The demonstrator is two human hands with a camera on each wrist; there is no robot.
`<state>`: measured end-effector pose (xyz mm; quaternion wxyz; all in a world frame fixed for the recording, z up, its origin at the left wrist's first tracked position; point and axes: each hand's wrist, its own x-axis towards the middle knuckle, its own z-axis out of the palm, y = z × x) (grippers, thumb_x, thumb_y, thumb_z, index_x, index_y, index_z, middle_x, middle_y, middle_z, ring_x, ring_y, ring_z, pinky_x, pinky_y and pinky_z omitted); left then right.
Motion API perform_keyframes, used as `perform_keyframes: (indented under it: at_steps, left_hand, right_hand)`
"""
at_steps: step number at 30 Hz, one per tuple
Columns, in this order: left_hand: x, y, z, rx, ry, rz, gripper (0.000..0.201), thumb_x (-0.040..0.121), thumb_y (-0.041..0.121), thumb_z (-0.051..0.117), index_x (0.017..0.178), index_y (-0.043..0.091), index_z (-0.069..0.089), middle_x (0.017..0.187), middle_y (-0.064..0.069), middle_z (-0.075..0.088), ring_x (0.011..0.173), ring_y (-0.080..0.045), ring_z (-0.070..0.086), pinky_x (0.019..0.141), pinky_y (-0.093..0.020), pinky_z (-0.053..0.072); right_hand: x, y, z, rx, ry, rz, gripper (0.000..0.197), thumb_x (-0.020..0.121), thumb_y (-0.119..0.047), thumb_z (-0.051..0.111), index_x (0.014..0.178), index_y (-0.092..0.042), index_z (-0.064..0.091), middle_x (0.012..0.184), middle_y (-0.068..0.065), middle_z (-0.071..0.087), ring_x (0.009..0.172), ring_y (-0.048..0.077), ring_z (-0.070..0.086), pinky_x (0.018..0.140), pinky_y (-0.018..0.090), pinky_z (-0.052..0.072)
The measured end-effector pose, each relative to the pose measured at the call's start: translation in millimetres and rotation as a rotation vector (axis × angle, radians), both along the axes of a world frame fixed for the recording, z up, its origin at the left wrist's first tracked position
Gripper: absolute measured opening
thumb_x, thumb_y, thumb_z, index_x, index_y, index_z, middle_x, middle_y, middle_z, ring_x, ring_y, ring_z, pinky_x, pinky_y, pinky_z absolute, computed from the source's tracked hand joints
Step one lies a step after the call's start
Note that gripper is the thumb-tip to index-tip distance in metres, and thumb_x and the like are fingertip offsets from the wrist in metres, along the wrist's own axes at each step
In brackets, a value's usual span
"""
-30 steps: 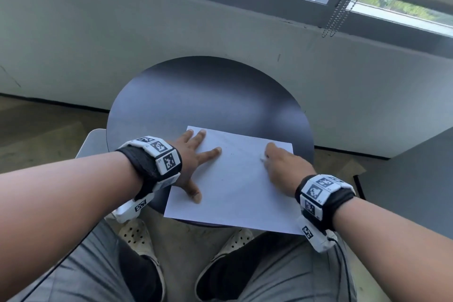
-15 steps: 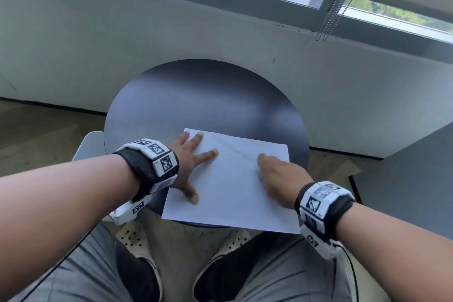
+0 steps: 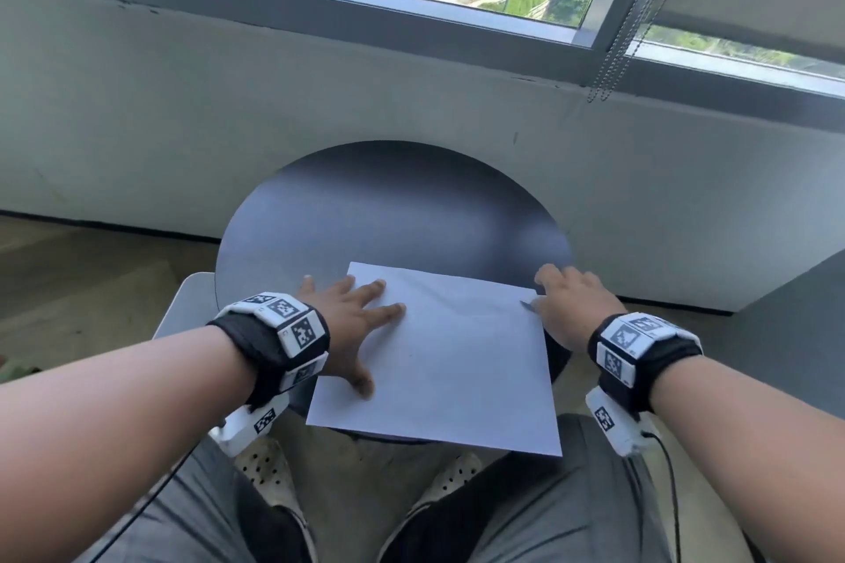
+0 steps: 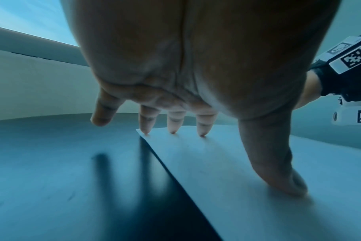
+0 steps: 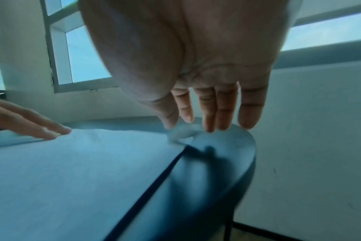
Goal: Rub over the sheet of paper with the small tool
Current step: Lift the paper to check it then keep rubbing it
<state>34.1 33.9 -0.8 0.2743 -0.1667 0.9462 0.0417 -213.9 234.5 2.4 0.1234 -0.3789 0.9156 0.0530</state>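
A white sheet of paper lies on the near half of a round dark table, its near edge hanging over the rim. My left hand rests flat on the sheet's left edge with fingers spread; in the left wrist view three fingertips and the thumb touch the paper. My right hand is at the sheet's far right corner. It pinches a small pale tool, blurred in the right wrist view as a whitish lump under thumb and fingers, at the paper's corner.
A grey wall with a window runs just behind the table, and a blind chain hangs at the right. A pale seat stands to the table's left, a grey surface to its right. My knees are under the near rim.
My right hand has slid from the middle of the sheet out to its far right corner. The left hand has stayed on the left edge. The head view has tilted up.
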Motion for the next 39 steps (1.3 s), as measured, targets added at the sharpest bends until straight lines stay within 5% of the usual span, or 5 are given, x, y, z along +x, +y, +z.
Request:
perform_keyframes:
  at_steps: [9,18,25,32,39]
  left_hand:
    - [35.7,5.0,11.8,0.094,0.197,0.130,0.073,0.083,0.070,0.054,0.146,0.048,0.027,0.152,0.012,0.031,0.140,-0.015,0.031,0.112,-0.041,0.031]
    - [53.3,-5.9,12.9,0.244,0.221,0.460,0.035,0.084,0.063,0.059,0.105,0.036,0.063,0.102,0.008,0.063,0.089,-0.013,0.054,0.079,-0.030,0.045]
    - [63.7,-33.2,15.5,0.220,0.265,0.587,0.046,0.089,0.060,0.055,0.076,0.018,0.065,0.081,-0.001,0.070,0.080,-0.020,0.063,0.072,-0.029,0.046]
    - [45.1,-41.8,49.6,0.661,0.655,0.756,0.117,0.043,0.097,0.056,0.135,0.024,0.047,0.124,0.000,0.061,0.101,-0.022,0.064,0.080,-0.038,0.049]
    - [18.7,-40.4,122.1,0.861,1.252,0.641,0.046,0.065,0.059,0.072,0.092,0.022,0.075,0.099,-0.019,0.071,0.081,-0.020,0.063,0.075,-0.039,0.052]
  right_hand:
    - [46.0,-57.9,-0.2,-0.015,-0.188,0.321,0.069,0.097,-0.035,0.046,0.155,-0.028,0.010,0.162,-0.005,0.014,0.147,0.019,0.015,0.118,0.041,0.020]
    - [41.5,-93.6,-6.2,0.023,-0.116,0.135,0.045,0.083,-0.038,0.061,0.125,-0.027,0.050,0.125,0.004,0.046,0.119,0.028,0.044,0.097,0.044,0.040]
    - [29.4,-88.2,15.1,-0.465,-0.443,0.070,0.013,0.083,-0.014,0.070,0.081,-0.012,0.058,0.076,0.003,0.058,0.068,0.019,0.051,0.062,0.030,0.040]
    - [41.7,-61.7,78.7,-1.135,-1.148,0.012,0.020,0.087,-0.006,0.068,0.082,-0.017,0.051,0.080,0.011,0.061,0.068,0.023,0.054,0.058,0.034,0.045]
    - [56.9,-43.3,121.3,-1.280,-1.162,0.038,0.027,0.075,-0.014,0.078,0.089,-0.014,0.055,0.083,0.002,0.060,0.084,0.026,0.055,0.074,0.047,0.040]
